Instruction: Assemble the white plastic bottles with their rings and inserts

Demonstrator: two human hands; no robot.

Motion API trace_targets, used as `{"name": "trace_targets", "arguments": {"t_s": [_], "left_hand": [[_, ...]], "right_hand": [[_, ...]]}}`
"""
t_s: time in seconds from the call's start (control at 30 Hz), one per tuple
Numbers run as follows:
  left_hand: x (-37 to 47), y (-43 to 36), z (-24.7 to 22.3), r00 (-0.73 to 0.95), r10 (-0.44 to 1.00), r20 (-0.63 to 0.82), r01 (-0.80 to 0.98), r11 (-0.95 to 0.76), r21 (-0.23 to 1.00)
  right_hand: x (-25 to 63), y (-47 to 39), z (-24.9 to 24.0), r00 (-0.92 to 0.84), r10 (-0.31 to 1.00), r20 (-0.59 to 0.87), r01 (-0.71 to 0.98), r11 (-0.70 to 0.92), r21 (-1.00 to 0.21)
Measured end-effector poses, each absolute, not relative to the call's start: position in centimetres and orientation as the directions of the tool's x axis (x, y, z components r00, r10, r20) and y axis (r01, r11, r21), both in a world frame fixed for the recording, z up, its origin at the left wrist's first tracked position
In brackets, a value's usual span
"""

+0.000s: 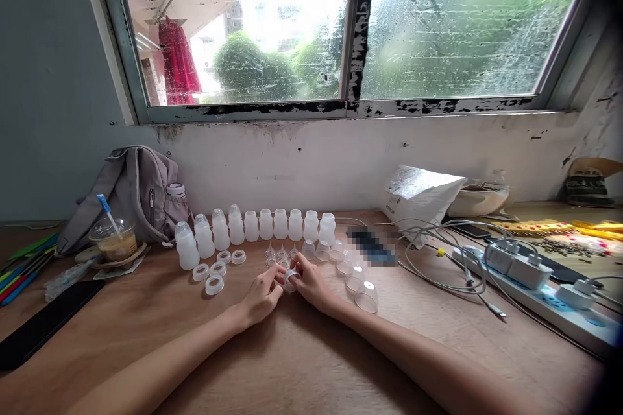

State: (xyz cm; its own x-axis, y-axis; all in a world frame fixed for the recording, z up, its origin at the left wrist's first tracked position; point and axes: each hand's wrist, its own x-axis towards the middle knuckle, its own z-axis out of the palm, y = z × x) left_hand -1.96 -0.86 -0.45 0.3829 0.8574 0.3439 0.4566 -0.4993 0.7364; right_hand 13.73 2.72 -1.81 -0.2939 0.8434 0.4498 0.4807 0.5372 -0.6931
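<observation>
My right hand (pixel 311 283) is closed with its fingers around a translucent screw ring (pixel 291 280), held just above the table. My left hand (pixel 263 297) is closed too, its fingertips pinched at the ring's left edge. What sits inside the ring is too small to make out. Just behind my fingers stand several clear silicone teats (pixel 281 253). To the left lie several loose screw rings (pixel 214 284). A row of frosted baby bottles (pixel 280 224) stands behind; those at its left end wear clear caps (pixel 219 218). Several clear dome caps (pixel 366 298) lie right of my right hand.
At the left are a grey backpack (pixel 141 185), an iced drink cup (pixel 114 240), pens (pixel 29 266) and a black phone-like slab (pixel 48 324). Tangled white cables (pixel 438 279), a power strip (pixel 545 298) and a white foil bag (pixel 418 198) occupy the right.
</observation>
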Motion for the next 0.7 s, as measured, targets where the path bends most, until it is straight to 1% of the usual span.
{"name": "trace_targets", "arguments": {"t_s": [0.07,0.13,0.2,0.27,0.37,0.43,0.5,0.63,0.7], "left_hand": [[-2.1,-1.0,0.1,0.401,0.837,0.373,0.528,-0.543,0.653],[-2.4,-0.5,1.0,0.428,0.825,0.369,0.612,-0.565,0.553],[-2.8,0.9,2.3,0.396,0.842,0.367,0.727,-0.532,0.435],[-3.4,3.1,3.7,0.281,0.875,0.394,0.847,-0.419,0.328],[-4.3,7.1,5.4,0.062,0.916,0.395,0.959,-0.164,0.23],[-4.9,9.5,5.9,-0.009,0.931,0.366,0.979,-0.067,0.194],[-5.4,11.0,5.8,-0.04,0.931,0.364,0.982,-0.031,0.189],[-5.5,11.6,5.1,-0.034,0.911,0.41,0.983,-0.044,0.179],[-5.4,10.9,5.0,0.009,0.856,0.517,0.981,-0.108,0.162]], "right_hand": [[13.7,2.8,-1.8,-0.295,0.842,0.452,0.487,0.54,-0.687],[13.8,3.0,-1.9,-0.278,0.843,0.462,0.478,0.538,-0.694],[13.9,3.1,-1.9,-0.244,0.848,0.47,0.452,0.528,-0.719],[14.1,3.1,-1.8,-0.22,0.865,0.452,0.415,0.502,-0.759],[14.2,2.9,-1.5,-0.239,0.894,0.378,0.347,0.442,-0.827],[14.2,2.6,-1.3,-0.264,0.905,0.332,0.309,0.406,-0.86],[14.1,2.3,-1.0,-0.28,0.91,0.304,0.285,0.382,-0.879],[14.0,2.2,-0.8,-0.266,0.911,0.316,0.273,0.386,-0.881],[14.0,2.2,-0.9,-0.262,0.907,0.331,0.262,0.397,-0.88]]}}
